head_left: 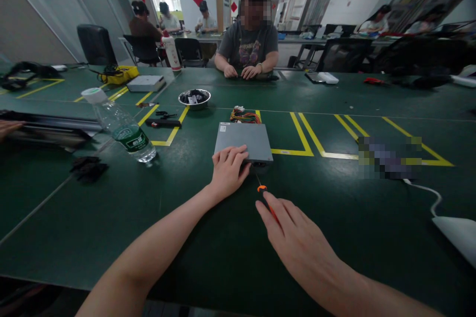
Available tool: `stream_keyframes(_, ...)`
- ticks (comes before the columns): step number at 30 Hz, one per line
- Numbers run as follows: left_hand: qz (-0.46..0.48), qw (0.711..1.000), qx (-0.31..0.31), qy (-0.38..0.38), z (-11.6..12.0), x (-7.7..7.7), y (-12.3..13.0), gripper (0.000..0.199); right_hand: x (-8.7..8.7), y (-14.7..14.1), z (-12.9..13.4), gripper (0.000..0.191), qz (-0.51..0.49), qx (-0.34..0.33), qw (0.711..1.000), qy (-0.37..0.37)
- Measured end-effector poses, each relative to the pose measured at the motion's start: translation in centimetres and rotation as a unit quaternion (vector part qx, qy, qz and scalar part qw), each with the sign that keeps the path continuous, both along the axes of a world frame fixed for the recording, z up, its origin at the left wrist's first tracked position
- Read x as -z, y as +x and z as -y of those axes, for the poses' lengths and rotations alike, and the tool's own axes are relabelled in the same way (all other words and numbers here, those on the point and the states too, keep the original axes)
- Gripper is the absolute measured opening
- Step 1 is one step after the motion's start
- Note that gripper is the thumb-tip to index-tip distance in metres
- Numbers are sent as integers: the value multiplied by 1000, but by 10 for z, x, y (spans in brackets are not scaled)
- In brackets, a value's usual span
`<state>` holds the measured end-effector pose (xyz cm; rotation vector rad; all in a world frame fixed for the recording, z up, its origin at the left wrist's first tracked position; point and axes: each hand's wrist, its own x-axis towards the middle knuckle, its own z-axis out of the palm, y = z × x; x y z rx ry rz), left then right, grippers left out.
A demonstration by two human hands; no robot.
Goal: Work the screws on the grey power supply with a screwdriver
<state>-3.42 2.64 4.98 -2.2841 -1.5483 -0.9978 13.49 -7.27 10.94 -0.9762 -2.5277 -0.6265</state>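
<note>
My left hand (227, 171) lies over the near left part of a gray metal box (253, 136) on the green bench (208, 262), fingers slightly spread; whether it grips, I cannot tell. My right hand (297, 235) pinches an orange-and-black screwdriver (262, 189), its shaft aimed at the box's near side. Colored wires (246, 117) bunch behind the box, a metal bowl (194, 105) beyond, to the left.

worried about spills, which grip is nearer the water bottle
Left. The left grip is on the grey box, to the right of the water bottle; the right grip, around the screwdriver, is farther right, closer to the camera.
</note>
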Motion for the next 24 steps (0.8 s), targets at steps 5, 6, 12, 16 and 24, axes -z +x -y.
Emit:
stream_keyframes(5,0,1000,2,1,-1,1,-1,18,-3,-1,1,31,-12,-20,999,32)
stream_keyframes(6,0,1000,2,1,-1,2,-1,18,-2,0,0,27,-16,-14,999,37)
stream_keyframes(12,-1,1000,2,4,0,2,-1,20,7,-2,2,26,-14,21,1000,14)
stream_keyframes(16,-2,1000,9,3,-1,2,-1,20,6,-2,4,38,15,-1,1000,1)
stream_keyframes(24,-2,1000,18,8,-4,5,-3,21,3,0,0,20,-28,21,999,12)
